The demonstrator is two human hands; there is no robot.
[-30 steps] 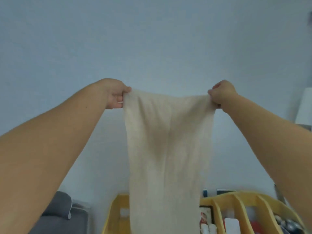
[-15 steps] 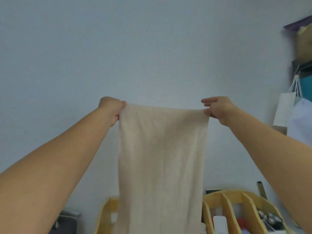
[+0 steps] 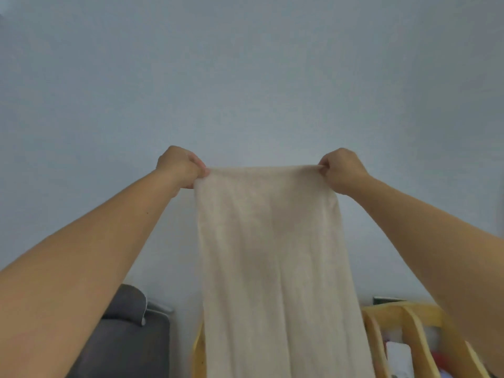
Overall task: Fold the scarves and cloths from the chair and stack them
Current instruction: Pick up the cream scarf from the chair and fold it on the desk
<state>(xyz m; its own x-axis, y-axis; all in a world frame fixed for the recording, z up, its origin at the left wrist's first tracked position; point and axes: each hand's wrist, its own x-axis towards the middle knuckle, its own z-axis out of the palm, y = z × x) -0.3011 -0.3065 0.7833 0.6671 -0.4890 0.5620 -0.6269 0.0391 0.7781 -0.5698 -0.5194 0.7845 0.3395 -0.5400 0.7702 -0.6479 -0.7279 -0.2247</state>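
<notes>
Scarf [image 3: 272, 255] stays stretched, both hands pinching its corners, right index finger now curled in

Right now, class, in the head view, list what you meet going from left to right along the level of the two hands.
left hand gripping one top corner → beige scarf hanging between → right hand gripping the other top corner.
</notes>
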